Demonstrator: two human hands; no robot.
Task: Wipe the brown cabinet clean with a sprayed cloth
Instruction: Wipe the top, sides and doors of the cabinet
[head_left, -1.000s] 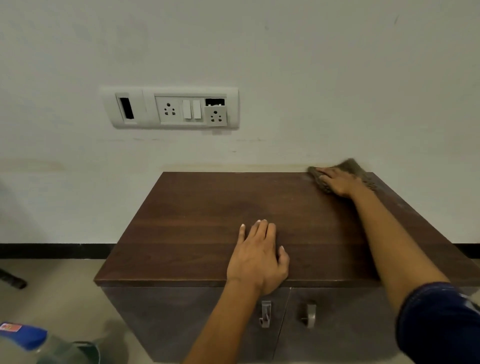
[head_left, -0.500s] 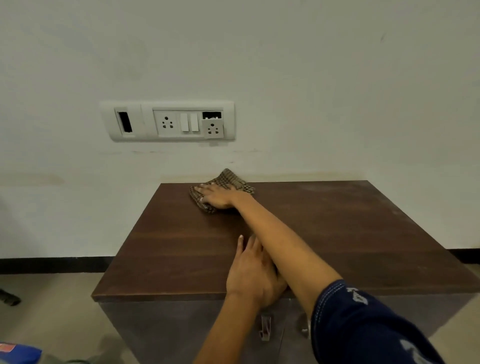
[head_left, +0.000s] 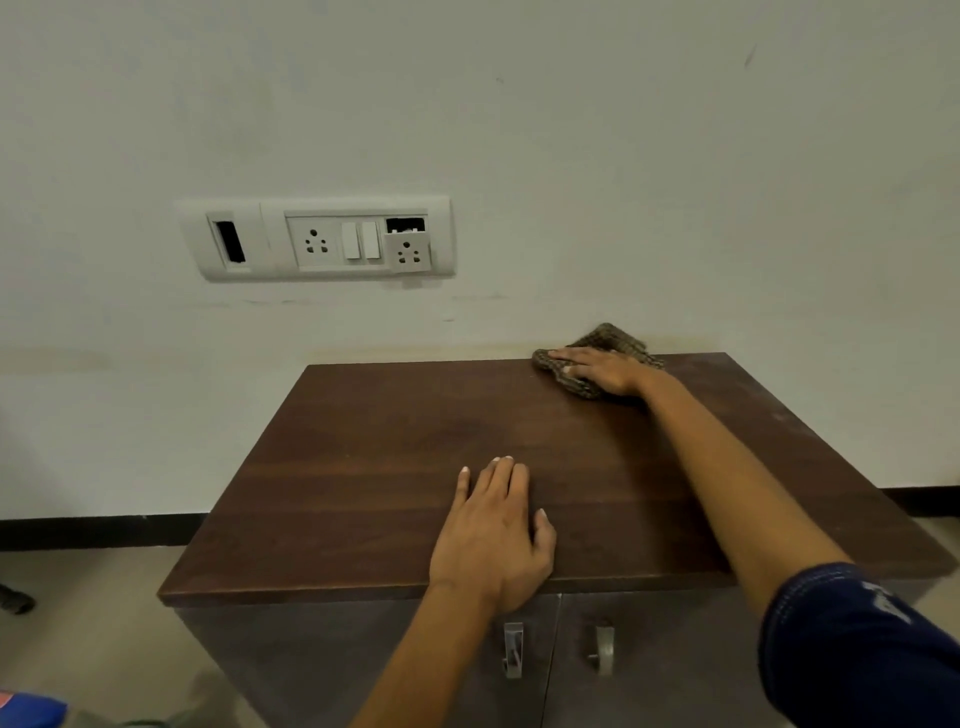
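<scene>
We wipe one brown cabinet (head_left: 389, 467) with one cloth (head_left: 618, 340).
Our right hand (head_left: 602, 371) lies flat with straight fingers, pressing the cloth at the top's 1 o'clock corner. Our left hand (head_left: 493, 535) rests flat, fingers relaxed, at 6 o'clock. Below are two door handles (head_left: 513, 649); both doors are closed, so the contents are hidden.

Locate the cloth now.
In the head view, the checked cloth lies under the right hand on the brown cabinet, right of centre at its back edge.

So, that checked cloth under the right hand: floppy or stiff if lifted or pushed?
Probably floppy: the checked cloth lies bunched in folds under the flat right hand. Likely light, being thin fabric. It should slide readily on the smooth cabinet top.
</scene>
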